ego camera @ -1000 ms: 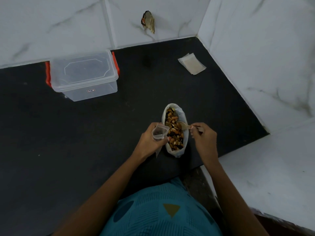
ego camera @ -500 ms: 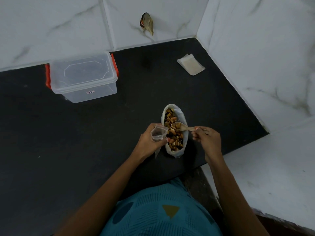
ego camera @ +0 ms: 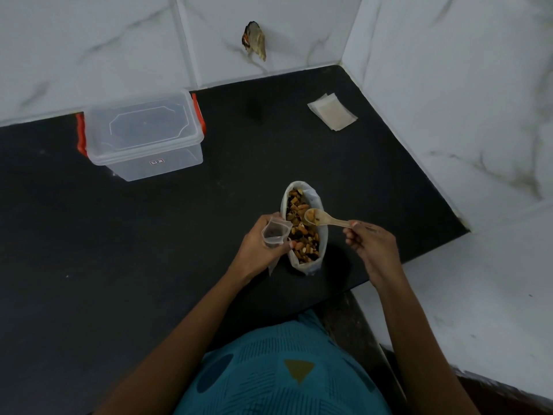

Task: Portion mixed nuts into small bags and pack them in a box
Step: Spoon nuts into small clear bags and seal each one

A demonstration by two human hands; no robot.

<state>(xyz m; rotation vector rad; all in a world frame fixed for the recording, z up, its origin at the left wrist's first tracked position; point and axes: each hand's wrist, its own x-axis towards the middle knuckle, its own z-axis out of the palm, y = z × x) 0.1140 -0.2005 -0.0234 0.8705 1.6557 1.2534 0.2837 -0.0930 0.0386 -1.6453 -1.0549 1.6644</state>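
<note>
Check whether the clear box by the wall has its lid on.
Shut: the lid lies flat over the clear box; whether its red latches are clipped, cannot tell.

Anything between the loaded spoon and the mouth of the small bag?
Nothing visible. The right hand holds the spoon, loaded, over the big bag of nuts. The left hand holds the small bag open-mouthed just beside that bag's left rim. Only open air lies between them.
</note>
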